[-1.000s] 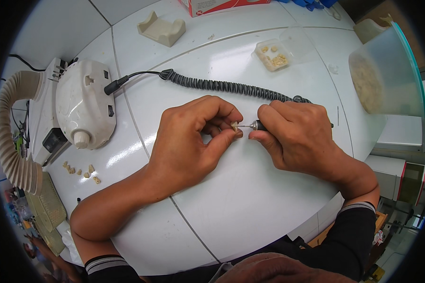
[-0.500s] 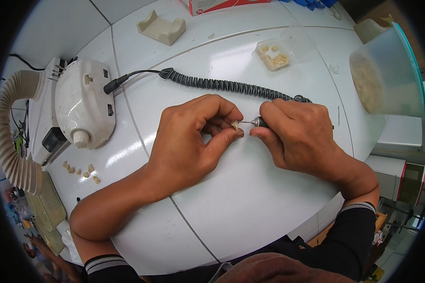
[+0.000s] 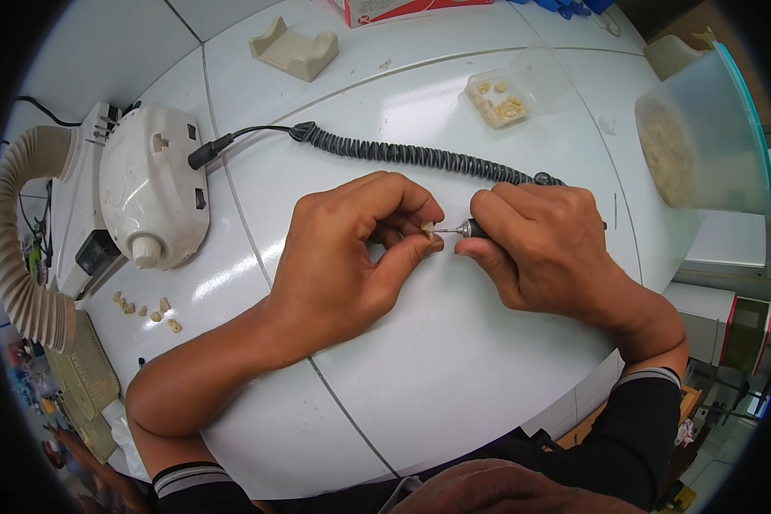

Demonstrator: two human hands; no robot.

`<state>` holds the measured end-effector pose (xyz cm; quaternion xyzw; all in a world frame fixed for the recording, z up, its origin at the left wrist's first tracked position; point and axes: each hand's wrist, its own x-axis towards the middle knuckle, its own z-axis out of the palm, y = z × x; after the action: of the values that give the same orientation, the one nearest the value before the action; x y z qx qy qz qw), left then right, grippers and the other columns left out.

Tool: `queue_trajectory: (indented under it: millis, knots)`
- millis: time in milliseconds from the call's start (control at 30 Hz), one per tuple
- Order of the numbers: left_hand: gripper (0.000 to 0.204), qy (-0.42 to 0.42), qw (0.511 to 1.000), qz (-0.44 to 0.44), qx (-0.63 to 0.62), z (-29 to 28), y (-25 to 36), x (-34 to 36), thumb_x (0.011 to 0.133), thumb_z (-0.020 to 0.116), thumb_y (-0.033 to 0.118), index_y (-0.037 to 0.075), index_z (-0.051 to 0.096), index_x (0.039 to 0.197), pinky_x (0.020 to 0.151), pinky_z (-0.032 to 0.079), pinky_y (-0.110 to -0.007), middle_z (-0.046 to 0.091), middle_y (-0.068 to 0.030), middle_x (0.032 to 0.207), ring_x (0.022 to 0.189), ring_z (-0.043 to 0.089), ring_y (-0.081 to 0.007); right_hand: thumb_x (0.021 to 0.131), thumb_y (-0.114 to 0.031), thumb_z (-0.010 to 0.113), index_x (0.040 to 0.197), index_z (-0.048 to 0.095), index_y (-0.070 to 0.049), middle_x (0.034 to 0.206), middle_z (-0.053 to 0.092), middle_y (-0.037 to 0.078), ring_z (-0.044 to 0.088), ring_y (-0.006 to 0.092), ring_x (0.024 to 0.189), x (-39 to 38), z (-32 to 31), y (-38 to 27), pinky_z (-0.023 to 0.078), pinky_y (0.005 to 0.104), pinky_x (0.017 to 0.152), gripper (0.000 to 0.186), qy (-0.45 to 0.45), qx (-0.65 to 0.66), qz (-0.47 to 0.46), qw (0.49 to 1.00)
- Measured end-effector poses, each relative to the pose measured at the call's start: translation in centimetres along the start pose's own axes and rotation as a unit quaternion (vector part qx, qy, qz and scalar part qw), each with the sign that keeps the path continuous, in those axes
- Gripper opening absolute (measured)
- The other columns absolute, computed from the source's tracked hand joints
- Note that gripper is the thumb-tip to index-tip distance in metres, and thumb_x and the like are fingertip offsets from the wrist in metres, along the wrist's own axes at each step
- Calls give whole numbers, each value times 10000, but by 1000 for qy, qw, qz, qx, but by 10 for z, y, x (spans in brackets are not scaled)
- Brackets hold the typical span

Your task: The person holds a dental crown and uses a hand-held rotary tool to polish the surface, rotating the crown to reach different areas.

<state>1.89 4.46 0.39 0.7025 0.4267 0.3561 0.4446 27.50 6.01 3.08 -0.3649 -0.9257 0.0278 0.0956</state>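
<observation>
Pinched between the thumb and fingers of my left hand (image 3: 343, 257) is a small pale piece (image 3: 427, 230). My right hand (image 3: 540, 244) grips a black-and-silver rotary handpiece (image 3: 473, 228), whose thin bit meets that piece, or very nearly. Behind both hands lies a black coiled cord (image 3: 420, 158), plugged into a white control unit (image 3: 150, 201) at the left. Several small pale pieces (image 3: 164, 306) rest on the white tiled table (image 3: 420, 368) below the unit, and a clear lidded box (image 3: 495, 101) at the back holds more.
A ribbed hose (image 3: 13, 231) arches at the far left above a mesh tray (image 3: 94, 385); part of another person (image 3: 103, 471) shows below. At the back are a cream cradle (image 3: 291, 53), a red-and-white carton (image 3: 411, 13) and blue items (image 3: 565, 8). A translucent tub (image 3: 702, 141) stands at the right.
Both hands keep nearly the same place and grip. The handpiece and my fingers around the piece have shifted very slightly.
</observation>
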Motion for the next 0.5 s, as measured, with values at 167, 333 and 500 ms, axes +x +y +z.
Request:
queue_trajectory:
  millis: [167, 333, 500]
  knots:
    - [178, 0, 1000, 7, 4, 0, 0, 0, 972, 838, -59, -56, 757, 1130, 843, 635, -282, 814, -98, 1028, 929, 781, -127, 1103, -419, 742, 901, 636, -107, 696, 602, 26, 633, 210, 540, 0, 1, 1, 486, 378, 487, 386, 3, 2, -2, 1000]
    - [174, -2, 1000, -3, 2, 0, 0, 0, 975, 832, -62, -54, 753, 1130, 843, 628, -277, 812, -86, 1034, 935, 774, -120, 1098, -410, 751, 918, 644, -101, 701, 606, 27, 631, 219, 544, -2, 2, 1, 487, 381, 493, 374, 17, 5, 25, 1000]
    - [178, -3, 1000, -5, 0, 0, 0, 0, 979, 821, -71, -55, 743, 1138, 847, 626, -274, 811, -81, 1046, 935, 767, -112, 1095, -405, 756, 950, 659, -97, 704, 608, 28, 642, 223, 565, -2, 1, 0, 493, 390, 512, 354, 17, 5, 19, 1000]
